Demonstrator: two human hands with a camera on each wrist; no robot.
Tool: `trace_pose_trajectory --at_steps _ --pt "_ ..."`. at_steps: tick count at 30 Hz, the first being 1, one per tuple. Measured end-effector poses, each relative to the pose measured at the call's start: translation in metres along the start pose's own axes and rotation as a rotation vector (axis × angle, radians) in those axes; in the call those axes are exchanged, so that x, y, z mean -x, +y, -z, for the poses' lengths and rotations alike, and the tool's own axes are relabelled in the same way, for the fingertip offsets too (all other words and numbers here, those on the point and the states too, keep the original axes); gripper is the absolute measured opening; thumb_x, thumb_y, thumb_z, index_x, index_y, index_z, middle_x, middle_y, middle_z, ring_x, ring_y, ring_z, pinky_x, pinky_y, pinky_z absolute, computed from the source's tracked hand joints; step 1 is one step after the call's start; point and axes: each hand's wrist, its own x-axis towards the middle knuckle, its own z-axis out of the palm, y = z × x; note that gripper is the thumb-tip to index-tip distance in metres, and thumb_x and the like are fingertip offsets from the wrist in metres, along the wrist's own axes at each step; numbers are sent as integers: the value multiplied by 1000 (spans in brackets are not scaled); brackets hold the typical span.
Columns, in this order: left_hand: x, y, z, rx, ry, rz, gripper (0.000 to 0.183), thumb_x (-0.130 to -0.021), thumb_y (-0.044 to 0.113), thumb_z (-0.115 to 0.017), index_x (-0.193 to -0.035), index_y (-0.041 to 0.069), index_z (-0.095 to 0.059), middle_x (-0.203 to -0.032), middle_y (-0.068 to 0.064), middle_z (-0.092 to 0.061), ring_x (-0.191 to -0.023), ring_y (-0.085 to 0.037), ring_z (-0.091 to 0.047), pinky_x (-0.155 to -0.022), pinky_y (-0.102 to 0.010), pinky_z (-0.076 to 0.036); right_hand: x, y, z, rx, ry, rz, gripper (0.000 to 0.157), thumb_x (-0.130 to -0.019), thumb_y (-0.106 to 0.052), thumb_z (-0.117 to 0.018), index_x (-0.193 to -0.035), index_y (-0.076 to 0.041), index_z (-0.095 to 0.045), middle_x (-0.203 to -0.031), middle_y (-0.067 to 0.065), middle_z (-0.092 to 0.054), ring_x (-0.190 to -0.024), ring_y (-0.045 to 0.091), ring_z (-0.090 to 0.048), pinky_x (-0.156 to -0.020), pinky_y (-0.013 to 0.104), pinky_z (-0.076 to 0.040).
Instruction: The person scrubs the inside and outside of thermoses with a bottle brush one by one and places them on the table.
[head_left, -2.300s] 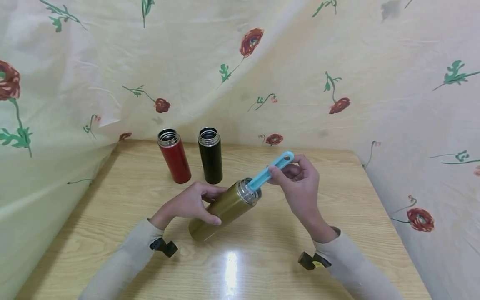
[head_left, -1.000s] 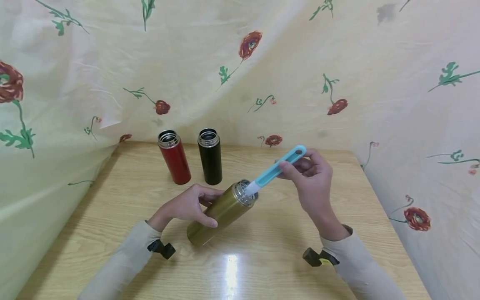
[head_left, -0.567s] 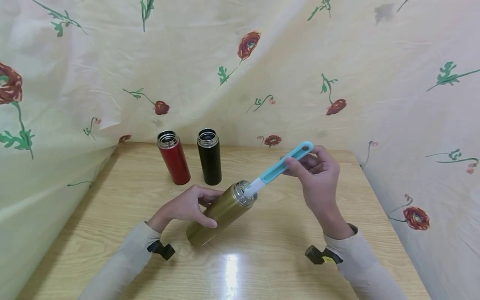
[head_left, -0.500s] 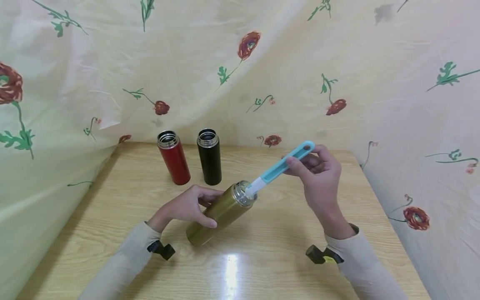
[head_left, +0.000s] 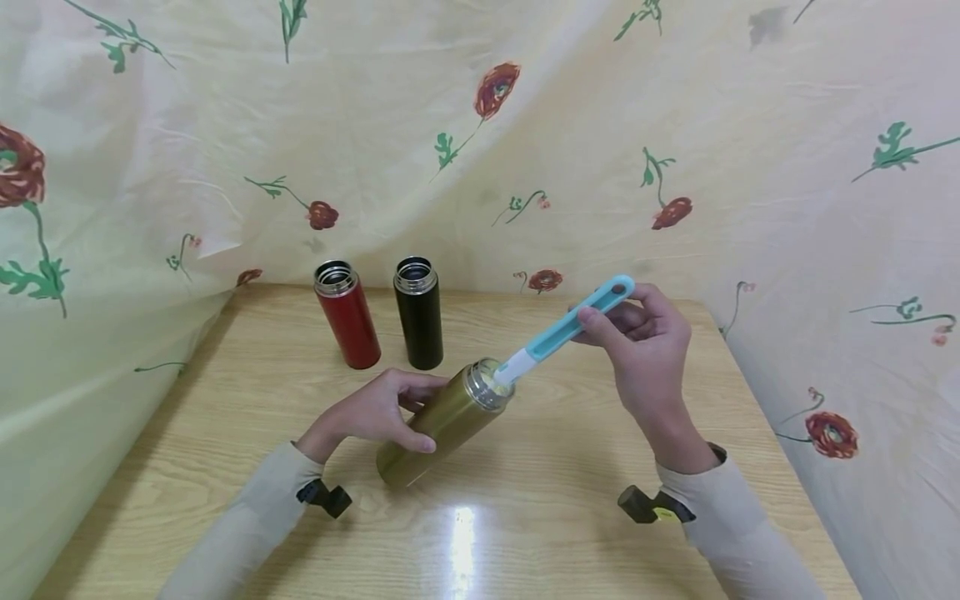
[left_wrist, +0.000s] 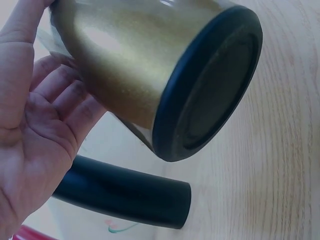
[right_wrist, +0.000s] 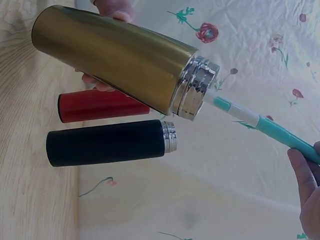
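My left hand [head_left: 378,410] grips a gold vacuum flask [head_left: 463,410] round its body, holding it tilted above the table with the open steel mouth up to the right. In the left wrist view the flask's dark base [left_wrist: 212,95] faces the camera. My right hand [head_left: 651,354] pinches the turquoise handle of a bottle brush [head_left: 562,332] between thumb and fingers. The brush's white neck [right_wrist: 245,114] enters the flask mouth at a slant. Something pale yellow shows just inside the mouth; the rest of the brush head is hidden in the flask.
A red flask [head_left: 349,321] and a black flask [head_left: 420,321] stand upright, lidless, towards the back left of the wooden table [head_left: 570,533]. Flower-patterned cloth [head_left: 420,125] hangs behind the table and along both sides.
My right hand has moved up and to the right, drawing the brush partway out, so its white neck and something yellowish now show at the mouth. The left hand and gold flask have barely shifted.
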Motion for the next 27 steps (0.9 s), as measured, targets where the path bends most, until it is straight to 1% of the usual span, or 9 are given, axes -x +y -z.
trace_pose_trajectory --at_steps 5,8,12,16,19,21,24,27 --pt "-1 -1 -1 -1 -5 5 81 -80 19 -87 -149 2 -49 -135 -7 -67 -118 -21 -66 -95 -35 -57 -1 -2 1 0 13 -5 21 -86 16 -69 -106 18 -62 -86 17 -76 -73 23 -76 -70 38 -62" --pt "0 0 -1 -11 -9 22 83 -80 20 -87 -150 2 -48 -135 -6 -66 -120 -21 -66 -95 -35 -57 -1 -2 2 2 19 -14 24 -86 16 -69 -108 21 -59 -86 16 -76 -74 23 -76 -70 39 -62" --pt "1 0 -2 -16 -24 44 84 -80 21 -87 -151 3 -47 -136 -6 -65 -122 -22 -64 -97 -36 -56 -1 -2 3 27 26 -28 27 -86 14 -71 -109 21 -59 -86 13 -77 -74 21 -76 -70 39 -62" --pt "3 0 -2 -7 -31 60 86 -79 20 -87 -152 2 -45 -138 -6 -64 -124 -23 -63 -99 -38 -55 -2 -3 3 33 30 -31 24 -85 14 -72 -108 18 -62 -86 12 -77 -74 20 -76 -70 38 -62" --pt "4 0 -2 -10 -30 72 87 -80 21 -87 -152 1 -44 -139 -7 -63 -126 -25 -62 -99 -36 -55 -2 -4 3 31 31 -29 22 -85 15 -71 -106 15 -65 -85 12 -77 -73 20 -76 -70 38 -62" --pt "5 0 -2 -12 -30 76 87 -80 22 -87 -152 1 -44 -140 -8 -63 -126 -25 -62 -99 -34 -54 -2 -5 3 36 30 -27 22 -85 15 -71 -106 15 -65 -86 12 -77 -74 20 -76 -71 38 -62" --pt "6 -1 -2 -16 -31 77 86 -81 23 -86 -153 1 -43 -140 -8 -63 -126 -26 -62 -99 -33 -54 -3 -6 4 30 23 -21 24 -85 15 -71 -108 18 -63 -87 14 -77 -75 21 -77 -71 38 -62" --pt "6 -2 -2 -12 -33 65 85 -81 23 -86 -152 1 -44 -138 -8 -64 -124 -24 -63 -98 -34 -55 -3 -8 4 24 17 -16 24 -86 16 -70 -108 19 -62 -88 16 -77 -75 22 -77 -72 38 -62"
